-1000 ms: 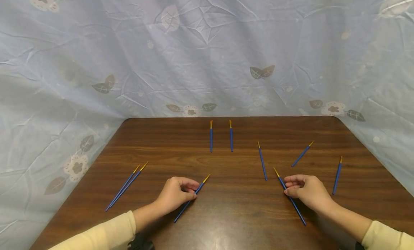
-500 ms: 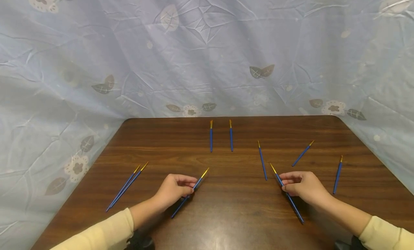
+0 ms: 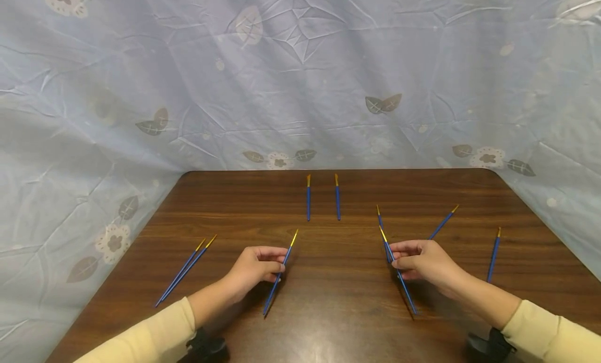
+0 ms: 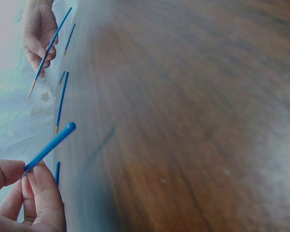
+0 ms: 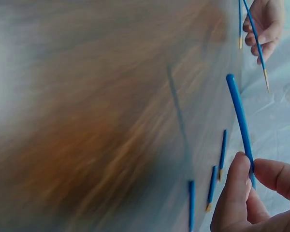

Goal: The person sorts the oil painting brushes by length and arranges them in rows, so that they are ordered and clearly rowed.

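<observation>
My left hand (image 3: 255,270) pinches a thin paintbrush (image 3: 272,294) by its blue handle, yellow ferrule pointing away from me. Opposite it, my right hand (image 3: 424,261) pinches a matching paintbrush (image 3: 407,292), tilted the other way. Seen from the left wrist, the left brush's handle end (image 4: 50,147) sticks out between thumb and fingers above the table. The right wrist view shows the other handle (image 5: 240,116) likewise raised, with its shadow below. Another brush (image 3: 380,218) lies behind the right-hand one and is partly covered by it and the fingers.
Two brushes (image 3: 188,269) lie close together at the left of the brown table (image 3: 235,217). At the back lie a brush (image 3: 308,201) and another brush (image 3: 338,201), side by side. Rightward are a slanted brush (image 3: 443,222) and a brush (image 3: 494,256). A patterned cloth (image 3: 300,107) surrounds the table.
Both brushes have been lifted off the table and moved slightly away from me. The right hand has shifted left with its brush, which now overlaps the one behind. The left brush stands steeper.
</observation>
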The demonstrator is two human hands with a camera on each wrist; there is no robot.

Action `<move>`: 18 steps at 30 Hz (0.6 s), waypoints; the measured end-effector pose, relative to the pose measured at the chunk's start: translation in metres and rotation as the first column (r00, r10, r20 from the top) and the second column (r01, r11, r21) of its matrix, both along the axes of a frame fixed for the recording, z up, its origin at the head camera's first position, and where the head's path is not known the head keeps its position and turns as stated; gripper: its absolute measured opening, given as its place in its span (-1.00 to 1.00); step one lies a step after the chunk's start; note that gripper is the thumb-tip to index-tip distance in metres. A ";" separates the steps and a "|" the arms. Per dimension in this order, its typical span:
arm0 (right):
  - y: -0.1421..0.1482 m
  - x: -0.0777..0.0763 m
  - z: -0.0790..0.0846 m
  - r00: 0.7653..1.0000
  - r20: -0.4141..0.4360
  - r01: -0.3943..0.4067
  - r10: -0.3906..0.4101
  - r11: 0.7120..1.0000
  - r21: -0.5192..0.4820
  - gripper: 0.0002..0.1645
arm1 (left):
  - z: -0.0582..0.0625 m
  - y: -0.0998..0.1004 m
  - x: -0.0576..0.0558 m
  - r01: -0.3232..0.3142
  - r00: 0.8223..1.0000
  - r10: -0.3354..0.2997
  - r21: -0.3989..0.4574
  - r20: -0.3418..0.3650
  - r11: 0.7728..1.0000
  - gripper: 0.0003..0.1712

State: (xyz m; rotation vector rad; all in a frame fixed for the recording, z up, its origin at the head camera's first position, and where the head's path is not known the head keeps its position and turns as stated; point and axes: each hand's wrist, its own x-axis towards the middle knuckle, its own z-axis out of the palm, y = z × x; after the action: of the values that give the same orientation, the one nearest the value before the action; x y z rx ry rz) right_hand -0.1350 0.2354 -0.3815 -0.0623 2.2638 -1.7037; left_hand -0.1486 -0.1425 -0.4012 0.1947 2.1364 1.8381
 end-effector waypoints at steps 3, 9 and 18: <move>-0.010 -0.004 0.000 1.000 0.016 -0.026 0.027 0.999 -0.044 -0.41 | 0.000 0.003 -0.001 -0.012 1.000 0.011 0.045 0.024 0.999 -0.53; -0.031 -0.014 0.001 0.997 0.046 -0.058 0.064 0.990 -0.127 -0.41 | 0.002 0.011 -0.008 -0.020 0.999 0.016 0.102 0.041 0.995 -0.53; -0.059 -0.027 0.002 0.998 0.043 -0.032 0.040 0.984 -0.176 -0.43 | 0.006 0.022 -0.013 -0.078 0.995 0.069 0.136 0.069 0.988 -0.55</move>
State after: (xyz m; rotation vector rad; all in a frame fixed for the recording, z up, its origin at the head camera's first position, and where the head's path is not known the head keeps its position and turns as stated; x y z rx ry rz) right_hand -0.1625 0.1766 -0.3791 -0.1007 2.0618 -1.8617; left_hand -0.1620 -0.1209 -0.3950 0.0876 1.9992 2.0083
